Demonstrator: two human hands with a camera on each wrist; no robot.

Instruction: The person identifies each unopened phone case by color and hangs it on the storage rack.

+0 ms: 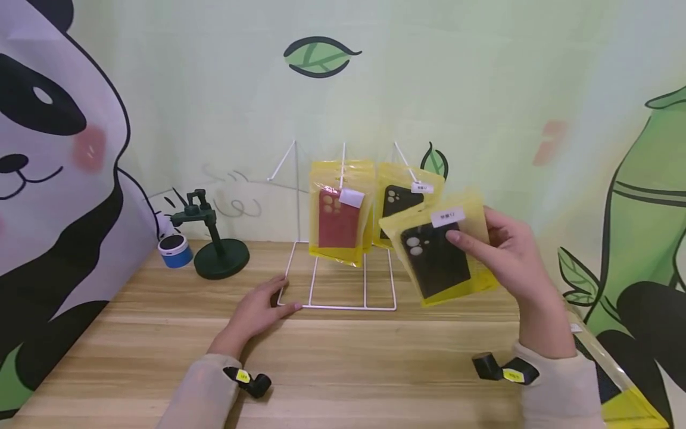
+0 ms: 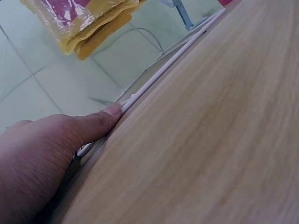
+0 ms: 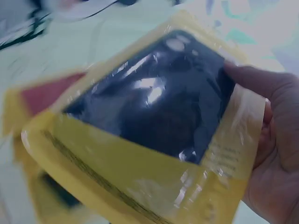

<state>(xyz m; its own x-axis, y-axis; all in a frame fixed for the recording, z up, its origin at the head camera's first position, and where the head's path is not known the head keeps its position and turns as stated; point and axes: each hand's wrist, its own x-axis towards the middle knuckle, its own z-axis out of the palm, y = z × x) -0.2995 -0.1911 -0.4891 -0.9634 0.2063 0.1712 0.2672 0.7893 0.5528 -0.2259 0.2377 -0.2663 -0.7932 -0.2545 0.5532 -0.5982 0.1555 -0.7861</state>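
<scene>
My right hand (image 1: 517,256) pinches a yellow-edged packet (image 1: 485,268) with a black phone case inside, thumb across its front near a white label. In the right wrist view the packaged phone case (image 3: 154,93) is tilted, its camera holes at the top. Low on the left, my left hand (image 1: 259,310) holds the front left corner of a white wire display rack (image 1: 348,308). Its thumb (image 2: 100,123) lies on the front wire in the left wrist view. On the rack's middle hook hang packets with a red phone case (image 1: 339,223) in front; a packaged black case (image 1: 395,199) hangs on the right hook.
The left hook (image 1: 281,161) bears no packet. A dark green stand (image 1: 220,256) and a small blue-and-white cylinder (image 1: 175,251) stand left of the rack. Another yellow packet (image 1: 632,408) lies at the lower right. Behind everything is a panda-printed backdrop (image 1: 214,89).
</scene>
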